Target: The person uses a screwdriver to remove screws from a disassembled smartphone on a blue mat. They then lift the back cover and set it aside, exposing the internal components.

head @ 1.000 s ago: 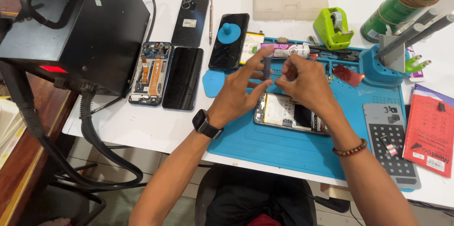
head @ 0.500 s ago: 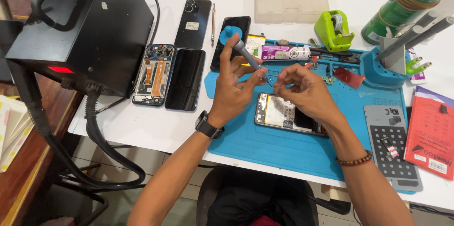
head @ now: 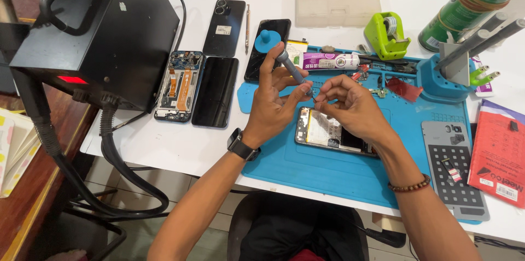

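My left hand [head: 276, 102] grips a grey precision screwdriver [head: 291, 68], its shaft slanting up and left between the fingers. My right hand [head: 350, 107] meets it at the tip, fingers pinched there; whatever they pinch is too small to make out. Both hands hover just above an opened phone [head: 328, 136] with its insides showing, lying on a blue work mat [head: 339, 179]. A dark watch sits on my left wrist and a bead bracelet on my right.
A black box-shaped machine [head: 104, 31] with a thick hose stands at left. Beside it lie an opened phone frame [head: 179, 83], a dark screen panel [head: 215, 91] and two more phones. A glue tube [head: 328, 62], green tape dispenser [head: 386, 34], beige case [head: 336, 0], blue tool stand [head: 445, 75] and grey screw mat [head: 454, 168] ring the mat.
Both hands have drawn closer to me and lower over the opened phone. The screwdriver now shows upright in my left hand, with my right fingers brought to its tip.
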